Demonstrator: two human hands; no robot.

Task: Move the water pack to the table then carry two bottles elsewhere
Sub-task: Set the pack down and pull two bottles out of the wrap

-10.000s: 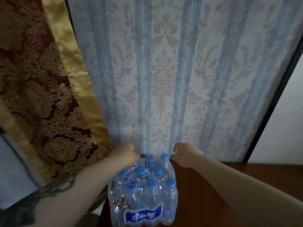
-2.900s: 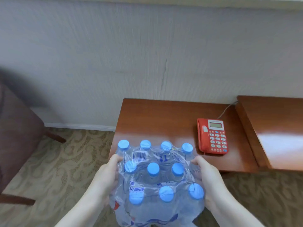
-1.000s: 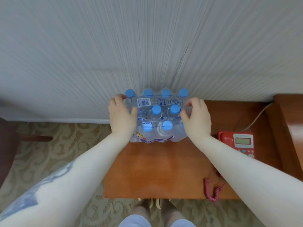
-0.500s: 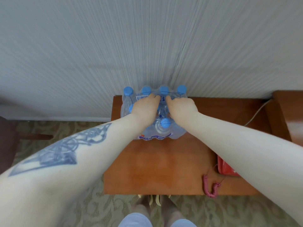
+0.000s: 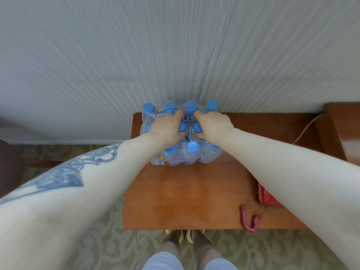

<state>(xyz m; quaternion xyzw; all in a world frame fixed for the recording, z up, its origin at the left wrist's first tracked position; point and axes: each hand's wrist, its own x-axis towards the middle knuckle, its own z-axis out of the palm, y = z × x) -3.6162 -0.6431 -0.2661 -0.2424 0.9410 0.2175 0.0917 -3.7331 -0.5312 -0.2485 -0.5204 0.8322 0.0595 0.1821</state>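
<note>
A shrink-wrapped water pack point(image 5: 187, 160) of clear bottles with blue caps stands on the brown wooden table point(image 5: 185, 197), at its far end against the wall. My left hand point(image 5: 167, 127) and my right hand point(image 5: 212, 125) both rest on top of the pack near its middle, side by side. The fingers of each hand press into the plastic wrap between the caps, and the thumbs meet at the centre. My hands hide several of the middle caps.
A red telephone point(image 5: 267, 197) with a pink coiled cord point(image 5: 251, 221) sits at the table's right edge, partly under my right forearm. A second wooden surface point(image 5: 342, 129) adjoins on the right. Patterned carpet point(image 5: 97, 246) lies below, and a grey wall behind.
One second ago my hands gripped the left and right sides of the pack; they have since moved onto its top middle. The pack has stayed on the table.
</note>
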